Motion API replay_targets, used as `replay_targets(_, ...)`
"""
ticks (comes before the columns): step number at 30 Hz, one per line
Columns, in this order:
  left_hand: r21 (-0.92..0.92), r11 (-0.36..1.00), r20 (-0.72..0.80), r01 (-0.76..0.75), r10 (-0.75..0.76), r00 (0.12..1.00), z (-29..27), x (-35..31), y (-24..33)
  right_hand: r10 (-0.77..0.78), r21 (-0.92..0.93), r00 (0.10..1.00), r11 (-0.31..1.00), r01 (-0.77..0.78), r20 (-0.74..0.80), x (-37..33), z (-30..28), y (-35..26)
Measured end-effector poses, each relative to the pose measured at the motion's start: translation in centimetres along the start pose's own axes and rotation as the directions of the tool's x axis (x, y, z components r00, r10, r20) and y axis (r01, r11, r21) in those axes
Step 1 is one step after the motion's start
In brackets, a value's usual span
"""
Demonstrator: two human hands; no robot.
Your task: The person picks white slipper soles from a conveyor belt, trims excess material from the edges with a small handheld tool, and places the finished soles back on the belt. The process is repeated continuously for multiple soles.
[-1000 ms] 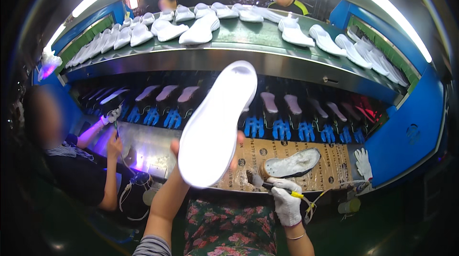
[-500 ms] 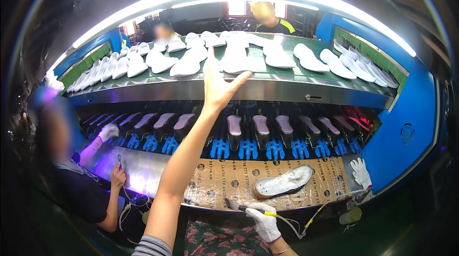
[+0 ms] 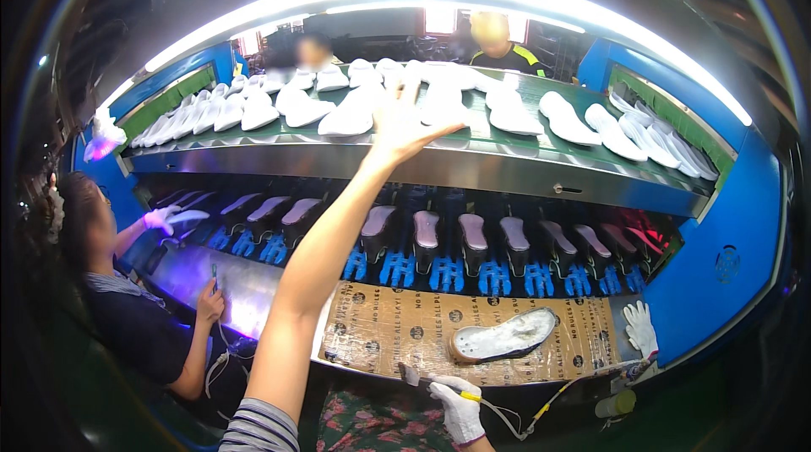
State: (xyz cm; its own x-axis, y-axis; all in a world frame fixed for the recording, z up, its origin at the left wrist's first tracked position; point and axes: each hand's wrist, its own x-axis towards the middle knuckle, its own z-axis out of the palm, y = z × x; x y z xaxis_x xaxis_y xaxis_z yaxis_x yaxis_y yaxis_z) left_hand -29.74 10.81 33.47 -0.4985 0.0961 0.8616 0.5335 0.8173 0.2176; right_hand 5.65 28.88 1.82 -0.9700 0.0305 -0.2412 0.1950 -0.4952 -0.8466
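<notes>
Left hand spread at 12 o'clock, overlapping white sole on belt, contact unclear; right hand pinching brush, 6; shoe on cardboard, 5; glove, 4; left forearm blocks some clamps

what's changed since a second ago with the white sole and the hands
The left hand has carried the white sole forward, away from the person, and let it go on the green belt. The right hand still holds the brush; the shoe stays on the cardboard.
</notes>
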Motion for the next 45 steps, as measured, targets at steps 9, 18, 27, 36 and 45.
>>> replay_targets(9, 0.008, 0.971, -0.06, 0.24, -0.239, 0.969, -17.6, -9.6, -12.5, -0.014, -0.055, 0.994, 0.998, 0.019, 0.106, 0.8, 2.5, 0.2)
replay_targets(18, -0.497, 0.867, -0.619, 0.046, -0.391, 0.681, -28.0, -28.3, -9.0, -0.041, 0.224, 0.995, 0.974, 0.02, 0.088, 3.3, 4.6, -4.9)
replay_targets(27, -0.61, -0.193, 0.601, 0.768, -0.744, 0.292, -18.4, -45.3, -2.2, -0.268, -0.253, 0.791, 0.849, 0.463, 0.55, 1.1, 11.9, -6.4)
replay_targets(36, -0.105, -0.829, 0.994, 0.549, -0.069, 0.087, -17.4, -55.3, 7.5, -0.225, -0.369, 0.706, 0.724, 0.582, 0.671, 2.1, 12.9, -4.1)
replay_targets(45, -0.443, -0.875, 0.884, 0.194, -0.39, 0.258, -16.1, -46.9, 8.0, -0.397, -0.339, 0.503, 0.415, 0.844, 0.767, 3.6, 13.2, -4.5)
